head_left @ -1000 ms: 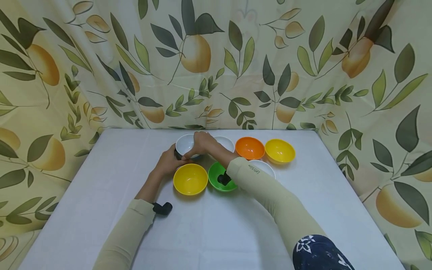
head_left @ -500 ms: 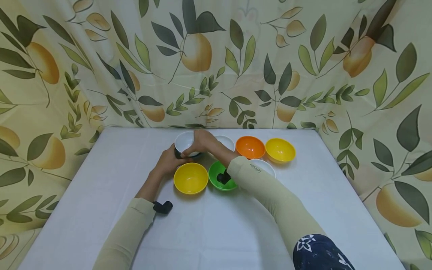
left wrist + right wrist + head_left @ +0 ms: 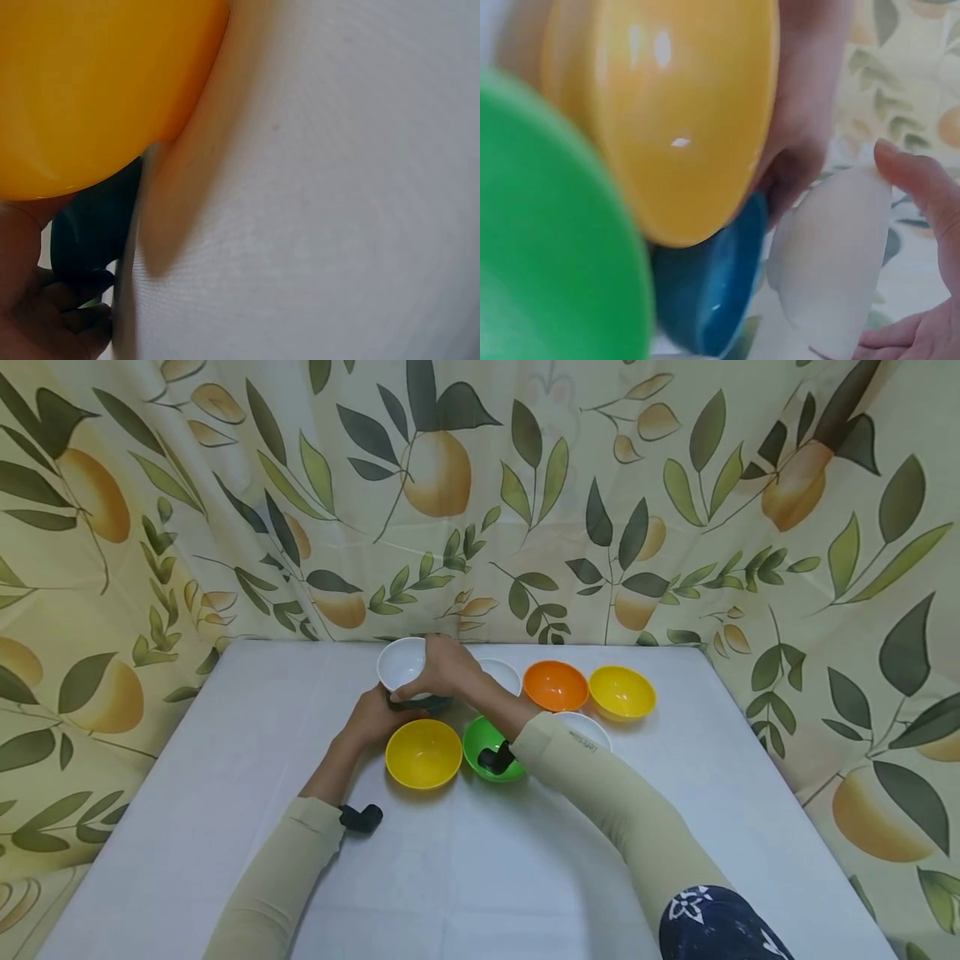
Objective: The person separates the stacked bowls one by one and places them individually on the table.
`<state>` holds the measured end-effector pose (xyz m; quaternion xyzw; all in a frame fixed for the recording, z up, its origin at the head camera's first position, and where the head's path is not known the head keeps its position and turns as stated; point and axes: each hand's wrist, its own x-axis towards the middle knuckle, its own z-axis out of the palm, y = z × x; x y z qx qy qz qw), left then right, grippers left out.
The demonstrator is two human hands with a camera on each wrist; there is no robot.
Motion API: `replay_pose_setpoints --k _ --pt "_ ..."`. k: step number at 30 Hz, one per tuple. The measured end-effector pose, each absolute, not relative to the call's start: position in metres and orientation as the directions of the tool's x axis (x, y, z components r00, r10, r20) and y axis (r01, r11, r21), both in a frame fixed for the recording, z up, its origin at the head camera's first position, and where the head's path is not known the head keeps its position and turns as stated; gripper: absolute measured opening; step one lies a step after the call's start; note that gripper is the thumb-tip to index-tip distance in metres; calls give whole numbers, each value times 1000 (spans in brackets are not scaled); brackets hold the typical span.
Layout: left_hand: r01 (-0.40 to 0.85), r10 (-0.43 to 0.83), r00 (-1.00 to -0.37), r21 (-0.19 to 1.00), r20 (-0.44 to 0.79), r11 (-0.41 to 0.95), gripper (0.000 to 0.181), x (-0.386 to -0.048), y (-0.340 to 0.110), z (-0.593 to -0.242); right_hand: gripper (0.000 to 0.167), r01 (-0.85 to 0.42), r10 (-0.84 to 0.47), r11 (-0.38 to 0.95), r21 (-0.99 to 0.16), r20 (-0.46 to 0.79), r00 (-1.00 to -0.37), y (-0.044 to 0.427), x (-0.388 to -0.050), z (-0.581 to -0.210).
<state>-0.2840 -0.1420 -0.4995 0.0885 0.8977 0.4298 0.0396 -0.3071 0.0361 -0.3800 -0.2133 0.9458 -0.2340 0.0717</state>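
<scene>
My right hand (image 3: 447,670) grips a white bowl (image 3: 400,665) by its rim, thumb on one side and fingers on the other. In the right wrist view that white bowl (image 3: 832,259) is tilted and stands apart from a teal-blue bowl (image 3: 705,289). My left hand (image 3: 371,718) holds the teal-blue bowl (image 3: 429,702), which is mostly hidden in the head view by my hands and the white bowl. From the left wrist, curled fingers (image 3: 71,319) show against the teal-blue bowl (image 3: 94,225). A yellow bowl (image 3: 423,755) sits just in front of my left hand.
A green bowl (image 3: 480,743) lies partly under my right forearm. Farther right are an orange bowl (image 3: 555,687), a second yellow bowl (image 3: 622,693) and two partly hidden white bowls, one at the back (image 3: 501,675), one nearer (image 3: 588,728). A patterned curtain (image 3: 570,527) borders the white-covered table (image 3: 480,877).
My right hand has raised the white bowl up and slightly left, away from the teal-blue bowl, which now shows more. My left hand has stayed nearly in place.
</scene>
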Motion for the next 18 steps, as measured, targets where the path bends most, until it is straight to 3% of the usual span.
replay_pose_setpoints --k 7,18 --pt "134 208 -978 780 5 611 88 -284 -142 -500 100 -370 -444 761 -533 -13 -896 53 -281 -364" --pt "-6 122 -986 762 -112 648 106 -288 -138 -497 104 -327 -380 713 -620 49 -924 103 -243 -355"
